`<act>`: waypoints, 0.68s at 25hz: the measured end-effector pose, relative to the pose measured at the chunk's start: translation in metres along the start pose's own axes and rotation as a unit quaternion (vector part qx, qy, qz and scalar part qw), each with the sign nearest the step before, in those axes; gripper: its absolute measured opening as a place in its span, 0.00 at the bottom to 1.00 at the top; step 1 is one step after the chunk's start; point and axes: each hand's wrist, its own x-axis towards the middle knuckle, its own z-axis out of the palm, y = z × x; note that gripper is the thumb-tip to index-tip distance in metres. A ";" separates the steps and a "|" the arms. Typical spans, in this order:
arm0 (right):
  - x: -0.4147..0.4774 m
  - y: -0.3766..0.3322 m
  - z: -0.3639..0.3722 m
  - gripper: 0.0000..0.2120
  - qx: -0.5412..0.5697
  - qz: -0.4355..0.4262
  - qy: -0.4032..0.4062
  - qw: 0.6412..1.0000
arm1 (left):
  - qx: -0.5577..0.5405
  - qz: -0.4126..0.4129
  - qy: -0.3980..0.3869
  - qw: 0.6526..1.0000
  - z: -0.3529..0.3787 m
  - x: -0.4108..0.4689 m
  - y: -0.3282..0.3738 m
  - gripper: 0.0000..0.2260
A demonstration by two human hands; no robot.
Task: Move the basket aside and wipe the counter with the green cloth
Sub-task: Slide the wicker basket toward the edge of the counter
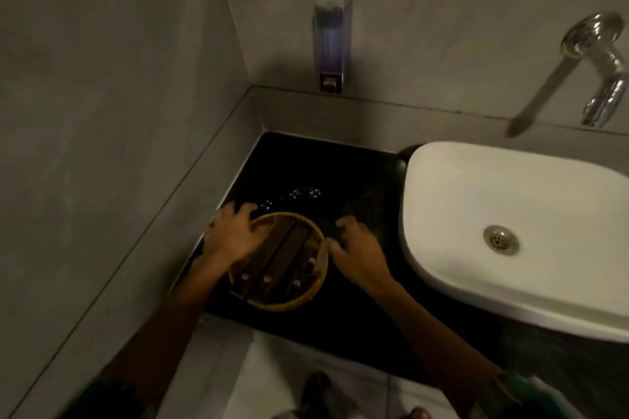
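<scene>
Two of my hands are on the basket (277,260), one at each side. Biggest here is the black counter (357,309), running from the grey wall corner to the white sink (510,231) on the right. The basket sits on it near the left wall, close to the front edge. It is round, shallow, woven in a yellow-tan colour, and holds dark brown flat packets (282,264) laid side by side, each with a small pale dot at its near end. My left hand (231,235) lies over the left rim, fingers spread and curled onto it. My right hand (357,253) touches the right rim with bent fingers; how firm its hold is, I cannot tell. No writing is readable, the picture being dim and blurred.
</scene>
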 end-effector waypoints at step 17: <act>-0.102 0.109 -0.051 0.18 0.179 0.199 0.024 0.963 | -0.256 -0.006 -0.100 0.961 0.044 -0.109 0.052 0.18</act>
